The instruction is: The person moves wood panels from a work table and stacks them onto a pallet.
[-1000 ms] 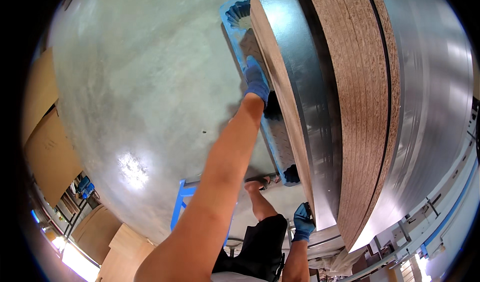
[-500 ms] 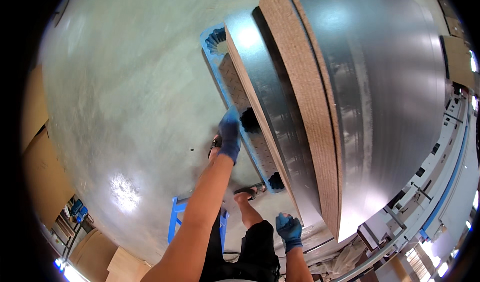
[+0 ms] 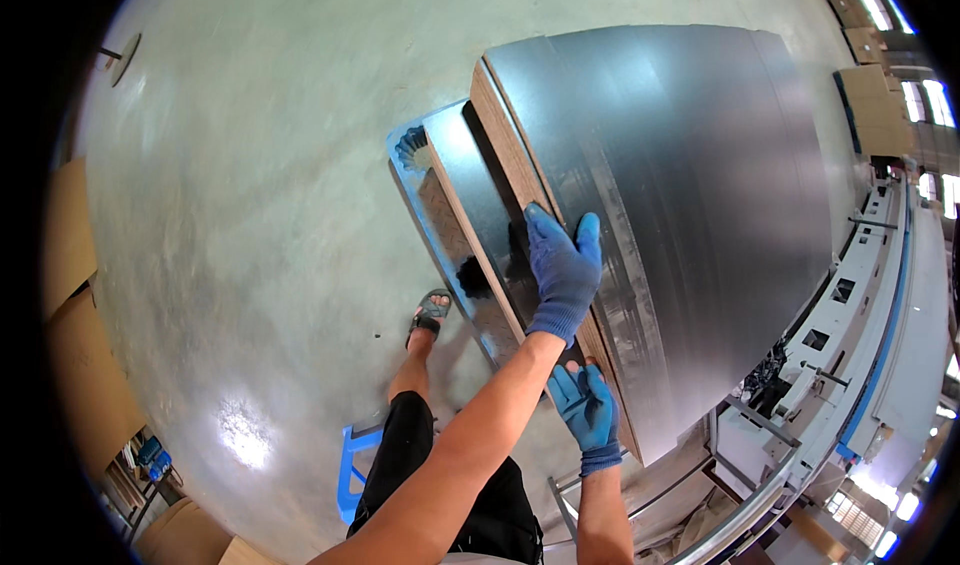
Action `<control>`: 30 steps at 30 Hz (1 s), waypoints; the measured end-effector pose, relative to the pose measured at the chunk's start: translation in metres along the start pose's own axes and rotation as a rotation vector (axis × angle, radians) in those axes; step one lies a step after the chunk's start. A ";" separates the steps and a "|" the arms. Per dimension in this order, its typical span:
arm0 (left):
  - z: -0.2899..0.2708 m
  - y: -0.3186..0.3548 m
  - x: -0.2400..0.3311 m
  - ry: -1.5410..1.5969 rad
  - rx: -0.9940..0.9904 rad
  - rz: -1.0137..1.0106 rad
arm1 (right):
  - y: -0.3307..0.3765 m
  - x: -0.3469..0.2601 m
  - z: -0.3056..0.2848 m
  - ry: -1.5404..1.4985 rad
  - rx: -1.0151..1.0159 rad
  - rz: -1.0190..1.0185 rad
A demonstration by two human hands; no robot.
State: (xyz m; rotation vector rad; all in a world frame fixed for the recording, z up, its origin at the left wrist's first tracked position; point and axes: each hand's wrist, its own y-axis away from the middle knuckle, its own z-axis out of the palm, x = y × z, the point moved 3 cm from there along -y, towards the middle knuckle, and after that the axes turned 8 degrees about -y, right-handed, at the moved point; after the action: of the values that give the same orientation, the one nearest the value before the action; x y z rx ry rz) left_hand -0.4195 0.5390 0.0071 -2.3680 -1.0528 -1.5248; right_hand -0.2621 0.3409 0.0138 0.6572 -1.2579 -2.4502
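A stack of dark grey, glossy-faced boards [image 3: 690, 195] with brown edges rises in front of me. Its upper boards stand off from a lower board [image 3: 465, 160], which juts out to the left on a blue pallet [image 3: 410, 190]. My left hand [image 3: 565, 270], in a blue glove, is at the brown left edge of the upper boards, fingers and thumb spread. Below it, my right hand [image 3: 588, 405], also gloved, has its palm turned up beside the near end of that edge. Its fingers are stretched out, and I see nothing held in it.
A blue stool [image 3: 350, 465] stands by my leg. To the right runs a long white machine frame [image 3: 830, 335] with metal rails. Cardboard sheets [image 3: 85, 365] lean at the far left, and cartons [image 3: 875, 110] are stacked at the far right.
My left hand has moved from beside the pallet up and right to the upper boards' edge. My right hand has risen and turned palm up. The stack appears lower in view.
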 end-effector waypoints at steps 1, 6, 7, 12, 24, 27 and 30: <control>0.000 0.002 -0.001 0.000 -0.032 0.004 | 0.003 -0.004 -0.001 -0.058 0.006 0.000; -0.002 -0.001 0.001 -0.020 -0.095 0.012 | 0.015 -0.014 0.006 -0.244 0.007 0.028; -0.003 -0.001 0.001 -0.032 -0.110 0.009 | 0.019 -0.015 0.008 -0.242 -0.002 0.027; -0.001 -0.003 -0.004 -0.106 -0.099 0.020 | 0.049 -0.021 0.021 0.042 0.082 -0.030; -0.026 -0.008 -0.015 0.032 -0.316 -0.056 | 0.099 0.008 -0.064 0.891 0.230 -0.078; -0.044 0.014 -0.054 -0.044 -0.220 0.200 | 0.129 0.036 -0.121 1.148 0.157 -0.054; -0.080 0.039 -0.109 -0.280 -0.453 0.363 | 0.181 0.053 -0.148 1.063 0.249 -0.060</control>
State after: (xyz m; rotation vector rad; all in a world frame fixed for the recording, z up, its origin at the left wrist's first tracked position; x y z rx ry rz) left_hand -0.4816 0.4209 -0.0363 -2.9334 -0.2892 -1.4382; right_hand -0.2178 0.1130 0.0734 1.7468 -1.0382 -1.5036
